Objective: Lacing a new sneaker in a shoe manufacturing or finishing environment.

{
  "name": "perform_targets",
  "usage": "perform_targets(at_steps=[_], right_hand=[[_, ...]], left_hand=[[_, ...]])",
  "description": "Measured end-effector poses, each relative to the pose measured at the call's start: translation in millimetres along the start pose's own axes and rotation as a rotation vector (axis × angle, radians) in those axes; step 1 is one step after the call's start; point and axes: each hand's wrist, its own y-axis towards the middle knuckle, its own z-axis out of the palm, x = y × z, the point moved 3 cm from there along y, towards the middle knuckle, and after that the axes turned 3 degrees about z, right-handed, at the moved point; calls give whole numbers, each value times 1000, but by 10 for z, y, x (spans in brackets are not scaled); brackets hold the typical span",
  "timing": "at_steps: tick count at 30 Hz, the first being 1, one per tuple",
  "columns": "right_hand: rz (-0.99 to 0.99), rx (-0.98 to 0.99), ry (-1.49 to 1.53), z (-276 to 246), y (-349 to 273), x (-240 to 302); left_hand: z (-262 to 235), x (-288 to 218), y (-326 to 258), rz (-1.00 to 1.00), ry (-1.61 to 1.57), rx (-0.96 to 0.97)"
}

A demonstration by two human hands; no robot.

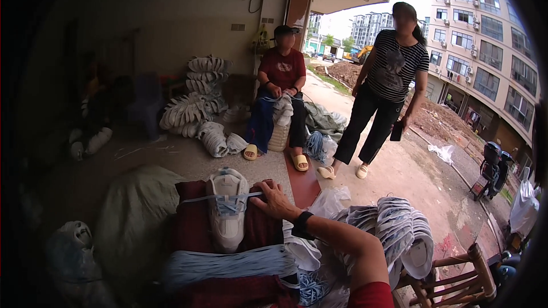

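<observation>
A white shoe upper [227, 208] with light-blue lacing lies toe-away on a dark red cloth [188, 222] over my lap. A light-blue lace [200, 198] is stretched sideways across it. My right hand [275, 199], with a black band on its wrist, rests at the shoe's right side and pinches the lace's right end. My left hand is not visible. A bundle of light-blue laces [228, 263] lies just below the shoe.
A stack of white shoe uppers [399, 234] sits on a wooden chair [456, 279] to my right. A grey sack [137, 205] is on my left. Ahead, a seated person [282, 80] handles shoes beside piled uppers [194, 102]; a standing person [388, 80] holds a phone. A scooter [494, 168] is parked at the right.
</observation>
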Motion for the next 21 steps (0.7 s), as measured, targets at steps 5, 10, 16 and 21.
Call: perform_targets(at_steps=[5,10,16,21], right_hand=[[-31,-21,-10,105,25,-35],[97,47,-23,126,25,-46],[58,84,22,182,64,-185],[47,68,2,229,15,-272]], left_hand=[[-181,-184,-50,20,6,-76],[-501,-261,-199,38,-12,-209],[-1011,-552,-288,83,1,-359],[-1262,-830,-344,136,-30,-494]])
